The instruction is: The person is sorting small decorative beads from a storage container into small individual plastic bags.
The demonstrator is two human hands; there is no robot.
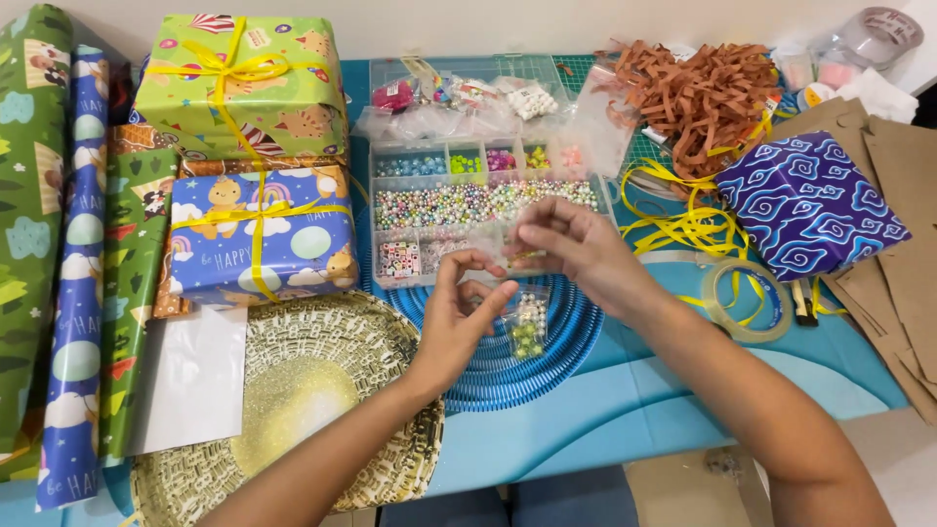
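Head camera, looking down at a craft table covered in blue. At centre, the left hand (467,317) and right hand (576,244) meet over a small clear plastic bag (528,327) partly filled with beads; both hands have their fingertips pinched on the bag's top edge with the other fingers loosely curled, so the bag hangs below them, seemingly held open at its mouth. Just beyond, at twelve o'clock, lies a clear compartment box of beads (468,200), near enough to pick from. At nine to eleven o'clock sit two wrapped gifts tied with yellow ribbon: a green one (244,88) stacked behind a blue one (259,234). Rolls of gift wrap (59,244) lie along the left edge; I count at least three. A round gold woven tray (293,400) sits at seven o'clock. At two o'clock are a heap of brown paper shred (703,93), loose yellow ribbon (683,229) and a blue patterned parcel (805,200); one clear tape roll (747,298) lies at three o'clock.
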